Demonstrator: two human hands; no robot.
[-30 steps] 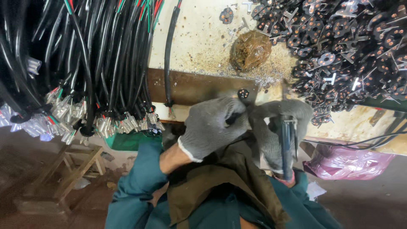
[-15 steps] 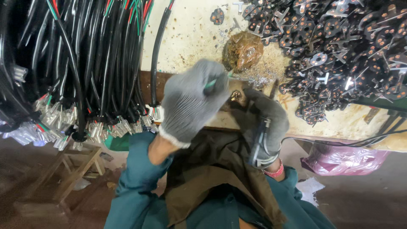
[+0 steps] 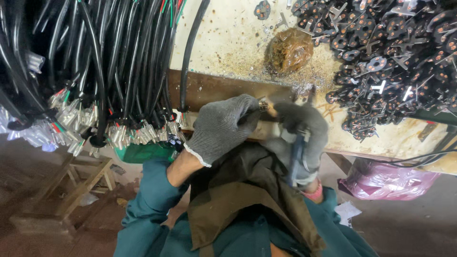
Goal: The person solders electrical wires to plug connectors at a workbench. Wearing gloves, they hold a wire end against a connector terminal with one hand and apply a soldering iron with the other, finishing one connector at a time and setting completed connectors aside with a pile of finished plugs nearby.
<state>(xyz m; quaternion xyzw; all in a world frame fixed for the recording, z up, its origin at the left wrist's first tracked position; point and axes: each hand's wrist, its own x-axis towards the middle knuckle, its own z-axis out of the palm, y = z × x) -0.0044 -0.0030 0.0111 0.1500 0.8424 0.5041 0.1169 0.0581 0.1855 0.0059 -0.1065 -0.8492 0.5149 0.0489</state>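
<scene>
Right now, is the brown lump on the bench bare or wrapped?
Wrapped. The brown lump lies in a glossy, wrinkled clear film on the workbench, beyond the gloved left hand and right hand.

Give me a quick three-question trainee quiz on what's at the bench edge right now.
1. True or false: both hands wear grey knit gloves.
2. Which hand grips the blue-handled tool? A left, B right.
3. What lies in a heap at the bench's far right?

Key: 1 true: left hand, right hand. 2 B. 3 small black metal parts, beside a brown lump; black cables hang left.
</scene>
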